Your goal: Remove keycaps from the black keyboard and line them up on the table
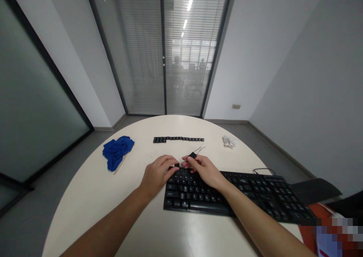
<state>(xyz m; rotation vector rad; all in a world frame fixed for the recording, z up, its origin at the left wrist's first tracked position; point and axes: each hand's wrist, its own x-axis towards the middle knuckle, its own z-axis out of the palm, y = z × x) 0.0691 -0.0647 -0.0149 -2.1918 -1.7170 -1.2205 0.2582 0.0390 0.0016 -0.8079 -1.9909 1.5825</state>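
A black keyboard [204,207] lies on the round table, with round key posts bare at its upper left. My left hand [159,172] is at that corner, thumb and fingers pinched on a small black keycap [177,165]. Just right of it, my right hand [204,168] is closed around the black handle of a wire keycap puller [193,155]. The puller's two thin wire prongs point up and away from the keys. Beyond my hands, a row of loose black keycaps [185,139] is laid out, with a short second row at its left end.
A blue cloth [117,151] lies on the left of the white table [93,207], a thin wooden stick beside it. Crumpled whitish material [229,142] sits at the far right. The keyboard's cable [263,170] loops behind it. A red chair [309,226] stands at the lower right.
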